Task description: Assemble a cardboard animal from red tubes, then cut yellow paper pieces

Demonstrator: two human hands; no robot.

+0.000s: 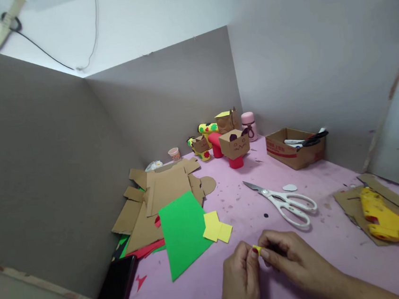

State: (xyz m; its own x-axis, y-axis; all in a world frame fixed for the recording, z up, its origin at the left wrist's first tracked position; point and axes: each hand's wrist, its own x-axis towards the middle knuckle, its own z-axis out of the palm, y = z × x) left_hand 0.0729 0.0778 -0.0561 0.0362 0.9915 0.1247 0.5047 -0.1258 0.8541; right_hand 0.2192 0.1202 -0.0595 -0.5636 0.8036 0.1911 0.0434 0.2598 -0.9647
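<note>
My left hand [241, 271] and my right hand [292, 257] meet low over the pink table, with fingertips pinched together. Between them shows a small yellow piece [257, 249], perhaps foam or paper, mostly covered by my fingers; a dark red spot sits at my left thumb tip. Two overlapping yellow squares [212, 225] lie just beyond my left hand, partly on a green sheet [183, 237]. Past my right hand rest white-handled scissors [279, 203], their blades slightly apart and pointing away to the left.
At right, a yellow glue gun [383, 218] lies on cardboard. Behind it stands an open cardboard box [289, 156] with pens and dark-handled scissors. Cardboard animal figures [235, 146] and a pink flask [249, 127] stand at the back. Flattened cardboard [169, 186] and a phone [112, 292] lie left.
</note>
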